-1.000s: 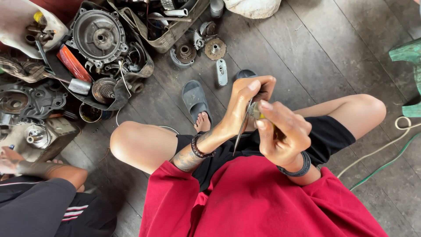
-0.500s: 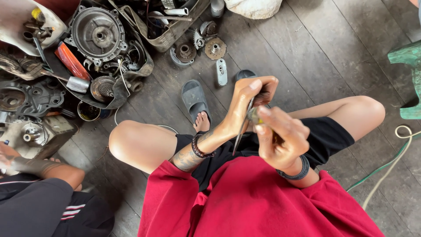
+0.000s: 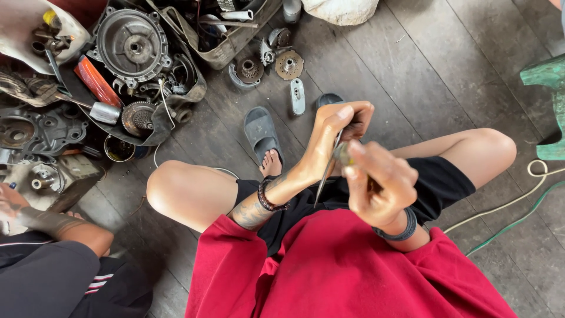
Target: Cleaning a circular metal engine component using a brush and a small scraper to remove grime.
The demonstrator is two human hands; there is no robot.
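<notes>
Greasy metal fills the far left corner of the plank floor: a round engine cover, a toothed gear, and dark engine cases heaped together, with another person's forearm resting at the left edge. Closer in, a grey sandal holds my foot, and small sprocket parts lie just beyond it. My left hand, a beaded bracelet at its wrist, is raised between my knees, fingers curled shut around something small I cannot make out, gripping the upper end of a thin metal tool that slants down toward my lap. My right hand sits just beside and touching it, fingers closed tight around a short handle-like piece; exactly what it pinches is hidden. The tool looks stiff, light and narrow, and likely slick with oil, so I judge it wants a firm pinch high on the shaft near where both hands meet, not at the free tip. Off toward the right edge a green stool stands, and a pale cord and green hose trail across the boards.
</notes>
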